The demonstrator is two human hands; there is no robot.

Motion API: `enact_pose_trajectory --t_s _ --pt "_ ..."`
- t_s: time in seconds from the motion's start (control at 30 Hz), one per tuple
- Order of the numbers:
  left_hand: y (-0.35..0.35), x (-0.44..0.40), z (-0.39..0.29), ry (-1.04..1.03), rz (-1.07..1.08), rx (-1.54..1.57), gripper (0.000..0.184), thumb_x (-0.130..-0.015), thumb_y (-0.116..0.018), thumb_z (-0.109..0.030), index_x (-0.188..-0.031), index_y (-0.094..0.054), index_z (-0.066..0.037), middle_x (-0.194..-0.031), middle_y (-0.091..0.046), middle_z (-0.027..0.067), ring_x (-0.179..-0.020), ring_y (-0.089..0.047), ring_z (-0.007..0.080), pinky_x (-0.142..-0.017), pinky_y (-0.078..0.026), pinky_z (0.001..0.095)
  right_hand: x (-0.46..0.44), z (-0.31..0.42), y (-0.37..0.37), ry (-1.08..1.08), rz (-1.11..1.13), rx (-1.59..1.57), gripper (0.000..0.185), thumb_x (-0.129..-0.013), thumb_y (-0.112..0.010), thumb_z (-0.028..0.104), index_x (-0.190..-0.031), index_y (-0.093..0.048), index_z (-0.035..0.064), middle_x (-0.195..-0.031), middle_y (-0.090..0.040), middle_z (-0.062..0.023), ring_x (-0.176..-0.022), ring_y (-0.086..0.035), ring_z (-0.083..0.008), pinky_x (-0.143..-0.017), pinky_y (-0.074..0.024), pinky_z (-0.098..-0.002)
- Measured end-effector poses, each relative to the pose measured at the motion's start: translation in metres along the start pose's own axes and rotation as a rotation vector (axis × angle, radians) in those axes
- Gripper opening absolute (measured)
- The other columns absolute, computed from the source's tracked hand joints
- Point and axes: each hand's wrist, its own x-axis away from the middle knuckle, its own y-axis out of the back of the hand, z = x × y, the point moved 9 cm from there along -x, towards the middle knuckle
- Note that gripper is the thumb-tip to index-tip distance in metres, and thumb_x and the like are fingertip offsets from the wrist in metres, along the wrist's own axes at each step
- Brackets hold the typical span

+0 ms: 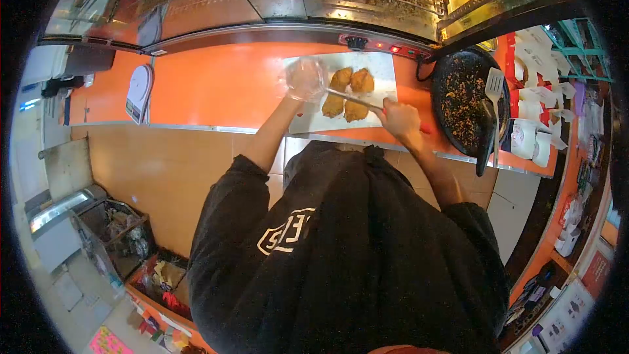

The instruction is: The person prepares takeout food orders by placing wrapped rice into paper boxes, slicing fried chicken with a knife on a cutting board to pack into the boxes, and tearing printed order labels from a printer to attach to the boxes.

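Several golden-brown fried chicken pieces [356,113] lie on a white cutting board [383,65] at the counter's front edge. My right hand [400,120] is closed around the red handle of a knife [357,100]. Its long, narrow metal blade points left across the chicken; I cannot tell whether it touches the pieces. At the left side of the board is my left hand [306,78] in a loose clear plastic glove, beside the chicken and near the blade's tip. The glove blurs its fingers, so their pose is unclear.
A black pan [452,101] of brown crumbs sits right of the board, with a slotted metal spatula [495,85] across its edge. White cartons [524,137] stand beyond. A white scale [139,92] is at left. A glass-fronted display cabinet [262,0] borders the counter's back.
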Motion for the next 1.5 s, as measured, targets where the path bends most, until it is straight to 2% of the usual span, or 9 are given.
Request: enact_pose_trajectory --t_s 0.2,0.4,0.57,0.7,0.83,0.9,1.03,1.17,1.5 --pt "-0.085 0.025 0.032 0.106 0.073 -0.261 0.026 -0.077 -0.047 -0.027 -0.093 -0.056 -0.008 -0.093 -0.055 0.0107 -0.091 -0.049 0.0283 -0.085 -0.035 0.0484 0.006 -0.003 -0.020 0.073 -0.209 -0.009 0.041 -0.078 -0.051 0.045 -0.071 -0.051 0.0038 -0.057 -0.056 -0.0153 -0.049 -0.055 -0.0323 -0.043 -0.0418 -0.0424" --pt "-0.020 0.025 0.030 0.115 -0.279 0.689 0.019 -0.079 -0.045 -0.023 -0.082 -0.057 -0.008 -0.083 -0.055 0.0098 -0.083 -0.051 0.0251 -0.085 -0.036 0.0461 0.018 0.007 -0.003 -0.037 -0.047 -0.018 0.042 -0.077 -0.052 0.046 -0.073 -0.053 0.0040 -0.061 -0.057 -0.0171 -0.051 -0.056 -0.0326 -0.044 -0.0430 -0.0425" --pt "-0.070 0.074 0.005 -0.217 -0.623 -0.423 0.024 -0.083 -0.043 -0.029 -0.078 -0.055 -0.009 -0.075 -0.053 0.0065 -0.078 -0.052 0.0221 -0.088 -0.036 0.0376 0.025 0.006 -0.032 0.034 -0.093 -0.041 0.041 -0.077 -0.053 0.045 -0.071 -0.051 0.0043 -0.058 -0.056 -0.0163 -0.051 -0.057 -0.0317 -0.044 -0.0432 -0.0423" --pt "-0.018 0.015 -0.014 -0.198 -0.055 0.248 0.030 -0.081 -0.047 -0.031 -0.102 -0.056 -0.012 -0.101 -0.055 0.0071 -0.092 -0.052 0.0249 -0.090 -0.037 0.0372 0.016 0.003 0.000 0.064 -0.187 -0.046 0.041 -0.077 -0.053 0.046 -0.069 -0.052 0.0055 -0.054 -0.055 -0.0142 -0.050 -0.056 -0.0316 -0.044 -0.0429 -0.0410" --pt "0.013 -0.042 -0.075 -0.416 -0.112 0.232 0.032 -0.079 -0.050 -0.031 -0.105 -0.057 -0.012 -0.112 -0.054 0.0066 -0.098 -0.051 0.0243 -0.090 -0.038 0.0350 0.006 -0.014 0.029 0.046 -0.179 0.010 0.043 -0.077 -0.052 0.048 -0.067 -0.052 0.0057 -0.052 -0.054 -0.0131 -0.047 -0.054 -0.0314 -0.043 -0.0411 -0.0416" --pt "-0.051 -0.057 -0.083 -0.406 0.436 0.454 0.035 -0.079 -0.051 -0.032 -0.107 -0.056 -0.011 -0.111 -0.055 0.0088 -0.100 -0.051 0.0239 -0.089 -0.038 0.0336 0.001 -0.017 0.036 0.079 -0.190 0.029 0.044 -0.076 -0.052 0.049 -0.067 -0.053 0.0055 -0.051 -0.052 -0.0120 -0.046 -0.053 -0.0313 -0.043 -0.0399 -0.0421" --pt "-0.077 -0.059 -0.077 -0.408 0.602 0.344 0.031 -0.081 -0.049 -0.026 -0.108 -0.055 -0.012 -0.106 -0.056 0.0088 -0.098 -0.052 0.0241 -0.086 -0.040 0.0330 0.003 -0.023 0.036 0.094 -0.236 -0.026 0.045 -0.076 -0.052 0.049 -0.067 -0.053 0.0057 -0.050 -0.052 -0.0119 -0.046 -0.053 -0.0307 -0.044 -0.0402 -0.0415" --pt "-0.019 -0.045 -0.085 -0.776 0.333 0.565 0.025 -0.081 -0.048 -0.024 -0.100 -0.060 -0.012 -0.098 -0.059 0.0081 -0.094 -0.053 0.0239 -0.086 -0.040 0.0325 0.005 -0.023 0.037 0.075 -0.180 -0.012 0.042 -0.078 -0.049 0.047 -0.070 -0.056 0.0055 -0.052 -0.055 -0.0131 -0.047 -0.056 -0.0293 -0.044 -0.0436 -0.0416" --pt "-0.019 -0.053 -0.037 -0.342 0.406 -0.048 0.023 -0.074 -0.054 -0.027 -0.081 -0.064 -0.007 -0.078 -0.060 0.0120 -0.073 -0.057 0.0256 -0.068 -0.044 0.0372 -0.003 -0.014 0.029 0.054 -0.131 0.029 0.044 -0.079 -0.048 0.048 -0.072 -0.055 0.0052 -0.055 -0.057 -0.0128 -0.049 -0.057 -0.0286 -0.043 -0.0441 -0.0396"
